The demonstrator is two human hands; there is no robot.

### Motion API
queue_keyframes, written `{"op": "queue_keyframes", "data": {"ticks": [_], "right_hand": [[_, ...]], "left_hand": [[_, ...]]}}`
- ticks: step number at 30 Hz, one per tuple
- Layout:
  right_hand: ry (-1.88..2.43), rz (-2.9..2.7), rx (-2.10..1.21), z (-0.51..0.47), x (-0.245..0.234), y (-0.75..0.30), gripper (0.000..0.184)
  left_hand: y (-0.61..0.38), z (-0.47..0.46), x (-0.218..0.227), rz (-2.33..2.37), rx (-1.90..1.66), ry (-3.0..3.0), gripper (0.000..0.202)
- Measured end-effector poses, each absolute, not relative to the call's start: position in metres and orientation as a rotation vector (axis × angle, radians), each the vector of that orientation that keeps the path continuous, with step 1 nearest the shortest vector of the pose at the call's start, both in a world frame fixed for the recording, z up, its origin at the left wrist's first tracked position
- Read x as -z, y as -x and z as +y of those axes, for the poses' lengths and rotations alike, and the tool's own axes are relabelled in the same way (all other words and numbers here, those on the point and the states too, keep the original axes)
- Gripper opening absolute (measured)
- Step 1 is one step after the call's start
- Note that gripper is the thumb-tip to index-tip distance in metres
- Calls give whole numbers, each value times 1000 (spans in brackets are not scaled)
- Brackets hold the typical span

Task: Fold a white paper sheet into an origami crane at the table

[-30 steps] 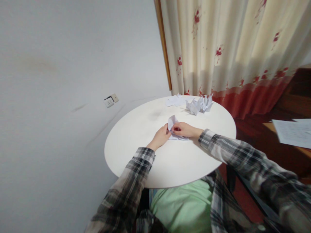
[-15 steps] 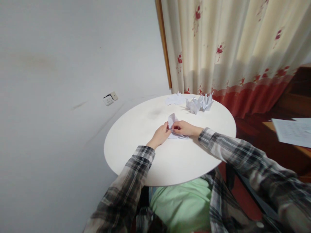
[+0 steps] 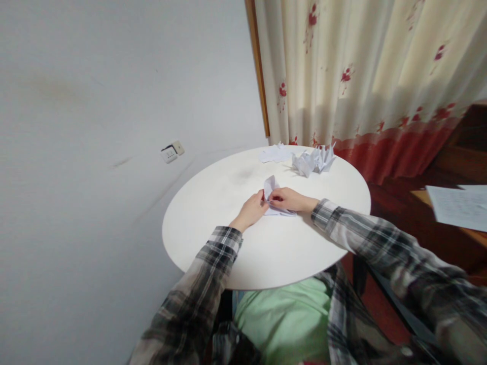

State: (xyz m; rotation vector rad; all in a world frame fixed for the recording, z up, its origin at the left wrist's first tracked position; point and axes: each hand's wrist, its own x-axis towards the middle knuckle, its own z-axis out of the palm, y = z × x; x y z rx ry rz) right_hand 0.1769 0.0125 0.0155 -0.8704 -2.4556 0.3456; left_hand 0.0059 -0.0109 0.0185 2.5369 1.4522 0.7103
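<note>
Pinching a folded white paper sheet (image 3: 270, 183) in bare left hand (image 3: 251, 210) and bare right hand (image 3: 289, 199), on a round white tabletop (image 3: 203, 215), beside a pale grey wall (image 3: 95, 228), facing a cream, red-flowered cloth curtain (image 3: 365, 61).

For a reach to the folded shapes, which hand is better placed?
Probably the right: the right hand is nearer the shapes; the left hand sits farther left. Both hold the paper.

Plaid shirt (image 3: 338, 324), black/grey/white, open front; long sleeves (image 3: 190, 299), plaid cuffs (image 3: 321, 212); pale green top (image 3: 283, 314) underneath
</note>
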Motion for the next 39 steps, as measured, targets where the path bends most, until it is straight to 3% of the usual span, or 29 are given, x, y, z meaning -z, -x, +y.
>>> {"op": "queue_keyframes", "data": {"ticks": [8, 39], "right_hand": [[916, -2420, -341, 10, -18, -177, 27], [901, -2447, -290, 16, -11, -176, 21]], "left_hand": [[-5, -10, -17, 1415, -744, -2491, 24], [-5, -11, -17, 1391, -768, -2499, 21]]}}
